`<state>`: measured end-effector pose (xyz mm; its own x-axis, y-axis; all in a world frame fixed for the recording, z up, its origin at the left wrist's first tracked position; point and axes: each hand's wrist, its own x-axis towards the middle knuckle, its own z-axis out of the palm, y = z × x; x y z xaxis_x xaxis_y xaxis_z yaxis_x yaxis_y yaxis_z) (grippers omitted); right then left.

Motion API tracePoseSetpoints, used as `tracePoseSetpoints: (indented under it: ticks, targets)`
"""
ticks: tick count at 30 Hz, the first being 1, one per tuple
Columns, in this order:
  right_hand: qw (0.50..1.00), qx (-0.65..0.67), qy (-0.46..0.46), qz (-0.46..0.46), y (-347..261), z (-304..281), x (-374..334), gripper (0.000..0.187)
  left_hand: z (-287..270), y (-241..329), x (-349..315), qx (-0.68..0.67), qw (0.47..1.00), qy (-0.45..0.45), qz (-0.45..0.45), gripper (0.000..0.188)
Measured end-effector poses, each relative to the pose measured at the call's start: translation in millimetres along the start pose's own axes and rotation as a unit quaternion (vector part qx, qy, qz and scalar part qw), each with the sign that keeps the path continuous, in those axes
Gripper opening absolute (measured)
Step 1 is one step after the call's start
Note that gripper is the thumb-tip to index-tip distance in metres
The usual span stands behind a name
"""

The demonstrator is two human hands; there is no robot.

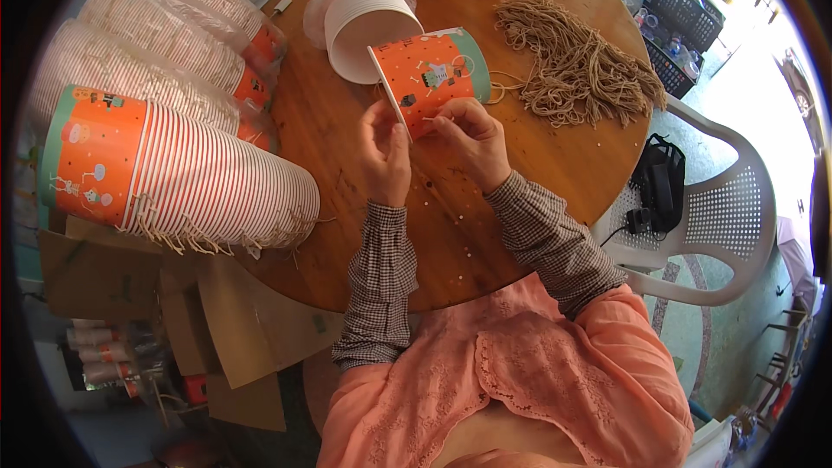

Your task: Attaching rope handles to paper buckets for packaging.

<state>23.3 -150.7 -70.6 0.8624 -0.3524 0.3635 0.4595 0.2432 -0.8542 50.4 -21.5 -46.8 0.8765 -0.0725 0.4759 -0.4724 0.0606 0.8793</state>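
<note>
An orange paper bucket (429,74) with a green base band and cartoon figures lies tilted on its side above the round table, its white rim toward the left. My left hand (386,156) is at that rim, thumb outside and fingers curled by the mouth, partly hidden. Against the bucket's lower side, my right hand (477,139) pinches a thin cord end between thumb and forefinger. A loop of beige cord (503,88) shows beyond the green base. Just behind stands a stack of white-mouthed buckets (373,30), partly in clear plastic.
A long nested stack of orange buckets (217,169) with cord ends hanging lies at left, beside plastic-wrapped stacks (143,43). A pile of beige cords (576,61) covers the far right of the wooden table (451,234). A white plastic chair (724,208) holds a black bag (660,169).
</note>
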Motion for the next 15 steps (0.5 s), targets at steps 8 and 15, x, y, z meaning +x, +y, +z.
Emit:
tracePoseSetpoints:
  ticks: [8,15]
  targets:
    - [0.987,-0.139,0.012,-0.075,0,-2,-3,0.010,0,-21,-6,0.104,0.993,-0.061,-0.017,0.026]
    - [0.990,-0.129,-0.004,-0.063,-4,-2,-3,0.010,5,-26,-10,0.086,0.994,-0.068,-0.006,0.027]
